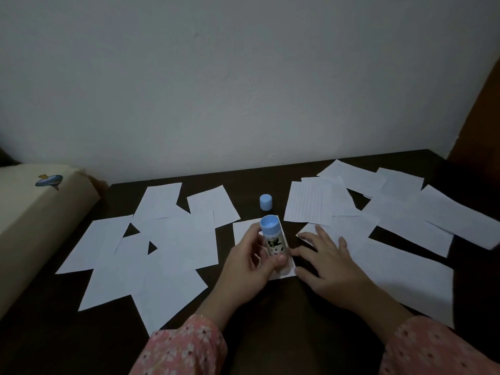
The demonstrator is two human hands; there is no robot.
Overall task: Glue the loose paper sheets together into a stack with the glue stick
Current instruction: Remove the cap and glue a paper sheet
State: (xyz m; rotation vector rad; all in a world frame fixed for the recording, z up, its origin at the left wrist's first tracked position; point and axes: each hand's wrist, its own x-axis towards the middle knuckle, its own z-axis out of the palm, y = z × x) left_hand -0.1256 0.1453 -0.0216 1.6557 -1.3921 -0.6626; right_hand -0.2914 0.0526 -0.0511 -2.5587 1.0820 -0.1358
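The room is dim, and the sheet (243, 231) under the left hand (251, 262) is largely covered by it. That hand curls around the uncapped glue stick (272, 239), holding it upright above the sheet. The right hand (324, 259), just beside, lies flat with fingers spread on another paper sheet (378, 263). The cap (265, 202) stands beyond both hands on the desk (54, 334).

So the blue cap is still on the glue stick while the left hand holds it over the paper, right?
Not quite. The head view shows the blue cap is off, standing on the table behind the glue stick. The left hand does hold the stick over the paper.
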